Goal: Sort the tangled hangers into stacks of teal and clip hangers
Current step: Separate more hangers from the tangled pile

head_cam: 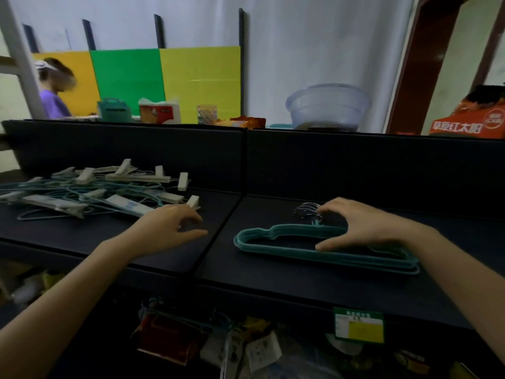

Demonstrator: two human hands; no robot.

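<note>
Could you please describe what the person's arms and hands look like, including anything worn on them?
The left hand and right hand are bare: no gloves, rings or watch show. Both forearms are uncovered, with no sleeve in view.

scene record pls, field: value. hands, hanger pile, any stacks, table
table: dark, seam down the middle
tangled pile: teal hangers and clip hangers mixed, left of the seam, far side
teal stack: neat, lying flat right of the seam, hooks pointing away
clip stack: none visible apart from the pile
left hand: near the pile's edge, fingers loosely curled, holds nothing
right hand: rests on the teal stack, fingers spread
task state: sorting unfinished
</note>
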